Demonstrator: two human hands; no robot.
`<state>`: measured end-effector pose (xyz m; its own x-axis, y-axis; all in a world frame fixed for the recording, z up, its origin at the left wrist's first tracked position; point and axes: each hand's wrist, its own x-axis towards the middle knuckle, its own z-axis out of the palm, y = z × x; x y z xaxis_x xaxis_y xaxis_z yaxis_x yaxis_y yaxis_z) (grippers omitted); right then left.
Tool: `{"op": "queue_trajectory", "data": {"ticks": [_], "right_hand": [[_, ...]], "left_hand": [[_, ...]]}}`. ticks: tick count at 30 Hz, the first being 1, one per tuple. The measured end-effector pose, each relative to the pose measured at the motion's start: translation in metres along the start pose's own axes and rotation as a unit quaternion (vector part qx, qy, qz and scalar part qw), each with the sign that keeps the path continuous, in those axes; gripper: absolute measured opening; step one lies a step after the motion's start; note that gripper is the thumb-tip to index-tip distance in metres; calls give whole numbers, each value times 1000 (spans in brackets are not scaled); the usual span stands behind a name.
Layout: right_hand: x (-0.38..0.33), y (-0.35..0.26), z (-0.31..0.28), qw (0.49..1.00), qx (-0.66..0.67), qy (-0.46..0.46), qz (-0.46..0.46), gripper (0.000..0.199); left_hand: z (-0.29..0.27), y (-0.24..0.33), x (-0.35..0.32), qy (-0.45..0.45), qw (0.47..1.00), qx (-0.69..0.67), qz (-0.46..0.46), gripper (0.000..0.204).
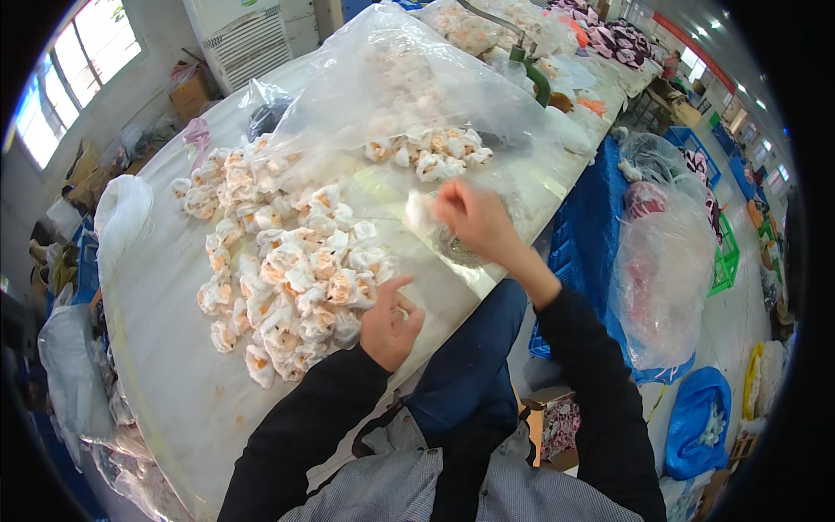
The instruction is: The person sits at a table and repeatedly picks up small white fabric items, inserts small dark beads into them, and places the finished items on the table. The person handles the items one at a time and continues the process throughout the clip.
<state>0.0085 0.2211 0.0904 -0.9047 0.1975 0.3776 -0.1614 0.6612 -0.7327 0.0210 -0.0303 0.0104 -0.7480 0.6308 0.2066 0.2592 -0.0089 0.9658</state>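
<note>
My right hand [477, 224] is raised over the table's near right edge, blurred by motion, with its fingers curled. At its fingertips is a small white fabric-like piece [419, 211], also smeared. Below that hand a round, shiny greyish dish-like thing [459, 247] is partly covered. Beside the pile's right edge, my left hand [391, 326] has its index finger stretched out and its thumb apart, with nothing visible in it. The large pile of small puffy white-and-peach pieces [296, 274] spreads over the pale table [191, 418]. More such pieces [432, 152] lie farther back.
A clear plastic sheet [348, 74] covers part of the far pieces. Behind it stands a green metal tool [531, 74]. To the right are blue crates [570, 235] and a filled clear bag [661, 270]. A white bundle [123, 217] hangs over the left edge.
</note>
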Motion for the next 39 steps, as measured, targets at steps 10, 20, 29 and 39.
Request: {"op": "queue_trajectory", "data": {"ticks": [10,20,29,39], "right_hand": [[43,-4,98,967,-204,-120,-97,28],[6,-10,50,982,84,-67,158,28],[-111,3,27,921,283,10,268,23],[-159,-18,46,970,70,202,116,14]], "left_hand": [[1,-6,-3,-81,995,43,-28,20],[5,-9,-4,-74,997,15,-12,19],[-1,18,10,-23,987,-70,-140,59],[38,-4,38,1,1000,-3,-29,33]]}}
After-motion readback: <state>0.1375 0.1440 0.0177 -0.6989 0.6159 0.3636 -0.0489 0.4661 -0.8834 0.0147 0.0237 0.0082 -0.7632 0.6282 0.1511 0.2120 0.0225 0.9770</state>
